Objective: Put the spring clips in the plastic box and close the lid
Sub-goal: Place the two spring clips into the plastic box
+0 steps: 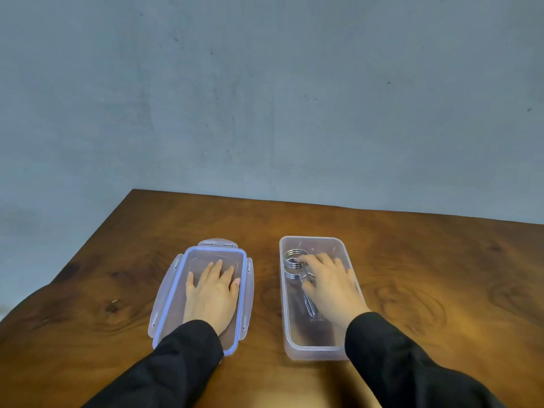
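Note:
A clear plastic box point(297, 346) stands open on the wooden table, right of centre. Metal spring clips point(292, 264) lie inside it at the far end, with long handles running toward me. My right hand point(329, 285) is down in the box, fingers curled on the clips. The lid point(169, 293), clear with a blue seal and side latches, lies upside down to the left of the box. My left hand point(213, 293) rests flat on the lid, fingers spread.
The wooden table point(441, 275) has a curved edge at the left and a straight far edge against a grey wall point(265, 98). Black sleeves cover both forearms.

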### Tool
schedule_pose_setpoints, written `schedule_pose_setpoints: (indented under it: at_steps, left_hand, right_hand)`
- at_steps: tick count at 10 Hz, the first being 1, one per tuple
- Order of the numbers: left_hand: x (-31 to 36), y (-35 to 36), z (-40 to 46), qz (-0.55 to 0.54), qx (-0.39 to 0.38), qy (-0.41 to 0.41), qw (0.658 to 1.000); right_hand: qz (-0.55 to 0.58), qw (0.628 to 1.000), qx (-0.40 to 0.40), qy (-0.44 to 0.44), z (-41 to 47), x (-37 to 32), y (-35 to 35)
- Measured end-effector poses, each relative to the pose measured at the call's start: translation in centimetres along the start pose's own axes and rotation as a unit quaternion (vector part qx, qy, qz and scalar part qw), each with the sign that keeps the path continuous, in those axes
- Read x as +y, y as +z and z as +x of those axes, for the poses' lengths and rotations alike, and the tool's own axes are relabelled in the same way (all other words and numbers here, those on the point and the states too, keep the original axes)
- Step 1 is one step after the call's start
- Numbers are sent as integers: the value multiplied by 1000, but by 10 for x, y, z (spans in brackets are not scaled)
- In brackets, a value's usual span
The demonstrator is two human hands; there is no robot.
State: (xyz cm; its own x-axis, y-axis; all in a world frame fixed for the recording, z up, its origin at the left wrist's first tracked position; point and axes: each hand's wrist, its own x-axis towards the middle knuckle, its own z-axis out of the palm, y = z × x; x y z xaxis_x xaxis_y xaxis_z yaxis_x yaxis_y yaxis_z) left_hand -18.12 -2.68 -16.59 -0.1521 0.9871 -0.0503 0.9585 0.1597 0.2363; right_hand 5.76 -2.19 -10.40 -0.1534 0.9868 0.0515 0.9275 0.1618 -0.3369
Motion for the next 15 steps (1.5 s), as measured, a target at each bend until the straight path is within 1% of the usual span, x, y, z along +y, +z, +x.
schedule_pose_setpoints:
  at_steps: [2, 7, 10, 11, 12, 13, 14, 15]
  left_hand:
    - [0, -3, -1, 7, -3, 7, 1000]
    - [-2, 0, 2, 13, -5, 10, 1000]
    - [-1, -1, 0, 3, -3, 5, 1000]
    - [-1, -1, 0, -42, 3, -8, 999]
    - [0, -7, 0, -75, 41, -5, 996]
    - [14, -17, -3, -27, 71, 43, 996]
    - [35, -20, -7, 62, 19, 37, 997]
    - [46, -15, -8, 111, -9, 30, 993]
  right_hand:
    - [-12, 999, -34, 2, 5, 6, 12]
    - [-22, 999, -36, -3, 8, 6, 18]
    - [-18, 999, -42, 8, 7, 6, 14]
    - [7, 1000, -13, -8, 5, 5, 6]
    - [56, 994, 84, -34, 2, 12, -12]
    - [79, 986, 147, -13, -3, 35, -28]
    - [102, 986, 116, 55, -7, 62, -29]
    - [141, 982, 56, 113, -11, 76, -22]
